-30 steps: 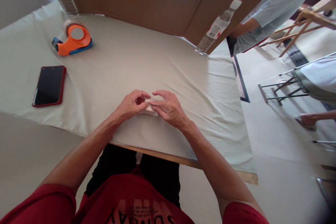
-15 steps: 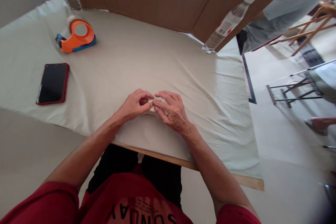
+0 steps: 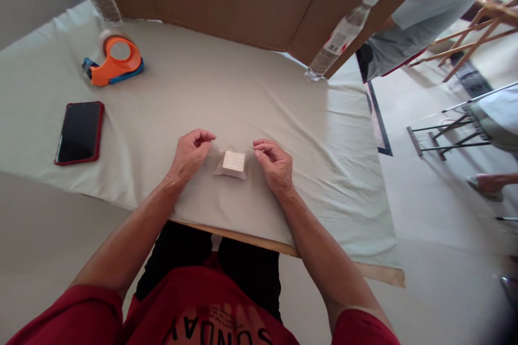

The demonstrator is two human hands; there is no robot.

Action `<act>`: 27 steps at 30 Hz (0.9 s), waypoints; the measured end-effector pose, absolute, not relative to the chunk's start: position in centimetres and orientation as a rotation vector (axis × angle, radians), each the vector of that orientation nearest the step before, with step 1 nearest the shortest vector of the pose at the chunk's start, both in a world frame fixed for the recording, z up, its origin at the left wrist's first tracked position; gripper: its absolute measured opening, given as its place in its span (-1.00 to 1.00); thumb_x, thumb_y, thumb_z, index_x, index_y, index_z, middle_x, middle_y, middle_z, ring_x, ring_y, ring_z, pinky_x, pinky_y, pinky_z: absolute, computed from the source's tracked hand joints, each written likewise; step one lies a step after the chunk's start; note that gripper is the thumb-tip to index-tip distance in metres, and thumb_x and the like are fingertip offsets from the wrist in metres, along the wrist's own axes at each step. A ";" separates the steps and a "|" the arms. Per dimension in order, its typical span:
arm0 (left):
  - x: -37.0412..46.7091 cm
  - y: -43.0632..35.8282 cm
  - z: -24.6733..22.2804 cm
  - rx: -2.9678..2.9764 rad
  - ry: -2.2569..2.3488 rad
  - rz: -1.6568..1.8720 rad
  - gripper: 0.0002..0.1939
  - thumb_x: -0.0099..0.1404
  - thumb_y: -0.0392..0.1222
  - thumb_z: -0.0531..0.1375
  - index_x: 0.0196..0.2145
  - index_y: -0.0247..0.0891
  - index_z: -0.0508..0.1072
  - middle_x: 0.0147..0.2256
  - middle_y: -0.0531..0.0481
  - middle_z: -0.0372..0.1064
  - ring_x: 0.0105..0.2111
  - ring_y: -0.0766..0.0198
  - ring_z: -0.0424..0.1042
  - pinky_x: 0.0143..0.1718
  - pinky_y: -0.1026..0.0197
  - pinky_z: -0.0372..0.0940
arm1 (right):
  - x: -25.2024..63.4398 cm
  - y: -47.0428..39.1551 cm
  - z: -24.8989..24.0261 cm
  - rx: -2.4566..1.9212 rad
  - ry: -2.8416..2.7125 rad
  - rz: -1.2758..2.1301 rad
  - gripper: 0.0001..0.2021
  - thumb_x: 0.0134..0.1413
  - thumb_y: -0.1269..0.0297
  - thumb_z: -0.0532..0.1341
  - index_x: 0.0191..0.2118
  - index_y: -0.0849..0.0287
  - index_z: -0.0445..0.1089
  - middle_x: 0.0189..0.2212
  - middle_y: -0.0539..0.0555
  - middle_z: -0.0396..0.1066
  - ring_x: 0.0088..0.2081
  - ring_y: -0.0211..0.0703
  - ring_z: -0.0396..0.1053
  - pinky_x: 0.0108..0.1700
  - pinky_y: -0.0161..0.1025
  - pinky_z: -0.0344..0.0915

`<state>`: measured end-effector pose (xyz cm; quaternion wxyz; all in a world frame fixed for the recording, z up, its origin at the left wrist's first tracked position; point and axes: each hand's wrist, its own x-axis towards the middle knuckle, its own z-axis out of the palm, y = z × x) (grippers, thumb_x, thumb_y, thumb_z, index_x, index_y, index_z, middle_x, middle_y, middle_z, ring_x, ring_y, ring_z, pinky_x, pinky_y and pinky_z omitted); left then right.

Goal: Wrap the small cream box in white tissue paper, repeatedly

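The box (image 3: 233,161) lay on the desk (image 3: 226,86), long side left to right. My fingers (image 3: 202,134) curled beside it; I couldn't tell if they pinched its wrap (image 3: 238,175).

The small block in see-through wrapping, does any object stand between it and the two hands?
Nothing visible does. The wrapped block lies on the cloth between the left hand and the right hand; thin clear film there might not show.

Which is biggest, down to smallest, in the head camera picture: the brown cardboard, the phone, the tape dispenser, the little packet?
1. Brown cardboard
2. Phone and tape dispenser: too alike to rank
3. Little packet
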<state>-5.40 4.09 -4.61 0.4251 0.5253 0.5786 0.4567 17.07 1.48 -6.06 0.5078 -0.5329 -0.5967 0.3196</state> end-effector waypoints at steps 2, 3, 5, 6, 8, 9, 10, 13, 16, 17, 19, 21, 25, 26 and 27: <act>-5.4 4.1 -4.7 1.292 1.433 1.127 -0.80 0.05 -0.21 0.15 -0.34 -0.26 0.51 -0.55 0.08 0.26 -0.54 0.34 0.21 -0.52 0.28 0.12 | 16.8 1.3 -5.9 -1.273 -1.451 0.766 -0.89 0.11 0.19 0.26 -0.34 0.08 0.49 -0.14 0.13 0.56 -0.09 -0.07 0.49 -0.04 -0.10 0.39; -5.3 4.1 -4.6 1.286 1.425 1.117 -0.80 0.05 -0.21 0.15 -0.35 -0.26 0.50 -0.56 0.08 0.26 -0.55 0.34 0.21 -0.53 0.27 0.12 | 16.8 1.3 -5.9 -1.264 -1.451 0.765 -0.89 0.11 0.21 0.26 -0.35 0.09 0.49 -0.15 0.13 0.56 -0.10 -0.08 0.49 -0.04 -0.10 0.39; -5.3 4.1 -4.5 1.262 1.419 1.098 -0.81 0.05 -0.21 0.15 -0.35 -0.26 0.48 -0.56 0.08 0.27 -0.57 0.36 0.20 -0.54 0.28 0.11 | 16.8 1.2 -6.0 -1.244 -1.445 0.763 -0.90 0.12 0.23 0.27 -0.35 0.10 0.50 -0.17 0.13 0.56 -0.11 -0.09 0.49 -0.04 -0.11 0.39; -5.2 4.1 -4.4 1.239 1.419 1.093 -0.81 0.04 -0.21 0.15 -0.36 -0.26 0.48 -0.56 0.08 0.27 -0.57 0.36 0.19 -0.54 0.29 0.11 | 16.8 1.2 -6.1 -1.235 -1.442 0.762 -0.91 0.12 0.24 0.27 -0.35 0.10 0.50 -0.18 0.12 0.56 -0.11 -0.10 0.49 -0.04 -0.12 0.39; -5.2 4.1 -4.2 1.188 1.413 1.097 -0.80 0.02 -0.20 0.15 -0.37 -0.27 0.48 -0.56 0.09 0.27 -0.58 0.38 0.19 -0.55 0.30 0.11 | 16.9 1.3 -6.2 -1.222 -1.444 0.753 -0.91 0.12 0.25 0.27 -0.35 0.09 0.51 -0.18 0.11 0.56 -0.12 -0.11 0.50 -0.06 -0.13 0.39; -5.1 4.0 -4.0 1.164 1.404 1.104 -0.80 0.00 -0.19 0.16 -0.37 -0.27 0.48 -0.57 0.09 0.28 -0.57 0.38 0.20 -0.55 0.31 0.12 | 16.9 1.3 -6.3 -1.217 -1.450 0.745 -0.91 0.12 0.25 0.28 -0.35 0.09 0.52 -0.19 0.10 0.57 -0.13 -0.11 0.50 -0.07 -0.13 0.40; -5.1 4.0 -3.9 1.145 1.391 1.110 -0.79 -0.02 -0.19 0.16 -0.38 -0.28 0.48 -0.57 0.10 0.28 -0.57 0.39 0.20 -0.55 0.32 0.13 | 17.0 1.4 -6.2 -1.211 -1.458 0.738 -0.91 0.12 0.25 0.28 -0.35 0.08 0.52 -0.20 0.10 0.57 -0.13 -0.11 0.51 -0.07 -0.13 0.40; -4.9 3.9 -3.5 1.129 1.349 1.093 -0.78 -0.05 -0.17 0.18 -0.40 -0.29 0.48 -0.57 0.11 0.28 -0.57 0.40 0.21 -0.55 0.33 0.14 | 17.2 1.5 -5.6 -1.170 -1.514 0.730 -0.91 0.15 0.26 0.28 -0.33 0.05 0.55 -0.20 0.07 0.59 -0.12 -0.10 0.52 -0.05 -0.11 0.42; -4.7 3.7 -3.2 1.158 1.322 1.034 -0.77 -0.05 -0.15 0.20 -0.40 -0.29 0.49 -0.56 0.11 0.29 -0.59 0.41 0.20 -0.56 0.33 0.14 | 17.4 1.5 -4.3 -1.116 -1.633 0.709 -0.89 0.21 0.28 0.26 -0.26 0.02 0.57 -0.19 0.06 0.61 -0.08 -0.09 0.53 0.02 -0.07 0.41; -4.7 3.7 -3.1 1.169 1.310 1.015 -0.77 -0.04 -0.15 0.20 -0.39 -0.30 0.49 -0.55 0.11 0.30 -0.59 0.41 0.21 -0.56 0.33 0.15 | 17.4 1.5 -3.8 -1.100 -1.697 0.690 -0.89 0.23 0.28 0.26 -0.24 0.02 0.57 -0.19 0.06 0.61 -0.08 -0.09 0.53 0.03 -0.07 0.41; -4.6 3.6 -3.1 1.188 1.278 0.979 -0.76 -0.04 -0.13 0.20 -0.38 -0.30 0.49 -0.52 0.09 0.33 -0.58 0.41 0.22 -0.57 0.32 0.16 | 17.4 1.5 -2.8 -1.075 -1.866 0.625 -0.88 0.25 0.30 0.25 -0.21 0.01 0.58 -0.19 0.06 0.62 -0.09 -0.08 0.53 0.02 -0.08 0.40; -4.6 3.6 -3.1 1.201 1.244 0.942 -0.74 -0.03 -0.12 0.22 -0.37 -0.30 0.48 -0.49 0.08 0.35 -0.57 0.41 0.23 -0.58 0.32 0.17 | 17.3 1.7 -1.9 -1.064 -2.069 0.518 -0.86 0.27 0.31 0.24 -0.19 0.04 0.59 -0.19 0.08 0.62 -0.11 -0.07 0.52 0.01 -0.08 0.38; -4.6 3.6 -3.3 1.219 1.206 0.900 -0.70 -0.02 -0.11 0.24 -0.30 -0.31 0.47 -0.48 0.09 0.33 -0.57 0.41 0.25 -0.59 0.32 0.19 | 16.8 2.3 -0.5 -1.099 -2.449 0.230 -0.85 0.27 0.32 0.25 -0.15 0.11 0.59 -0.14 0.13 0.62 -0.09 0.00 0.47 -0.06 -0.06 0.28; -4.6 3.7 -3.3 1.224 1.198 0.895 -0.69 -0.01 -0.12 0.25 -0.28 -0.31 0.46 -0.48 0.10 0.32 -0.58 0.41 0.25 -0.59 0.32 0.19 | 16.6 2.5 -0.2 -1.106 -2.525 0.162 -0.85 0.27 0.33 0.25 -0.15 0.12 0.59 -0.14 0.13 0.62 -0.08 0.01 0.45 -0.08 -0.07 0.24; -4.6 3.7 -3.4 1.230 1.189 0.888 -0.69 0.00 -0.13 0.25 -0.27 -0.31 0.46 -0.48 0.11 0.31 -0.58 0.41 0.25 -0.59 0.31 0.19 | 16.4 2.6 0.1 -1.107 -2.592 0.103 -0.85 0.26 0.34 0.25 -0.16 0.13 0.59 -0.14 0.13 0.62 -0.09 0.01 0.43 -0.10 -0.07 0.20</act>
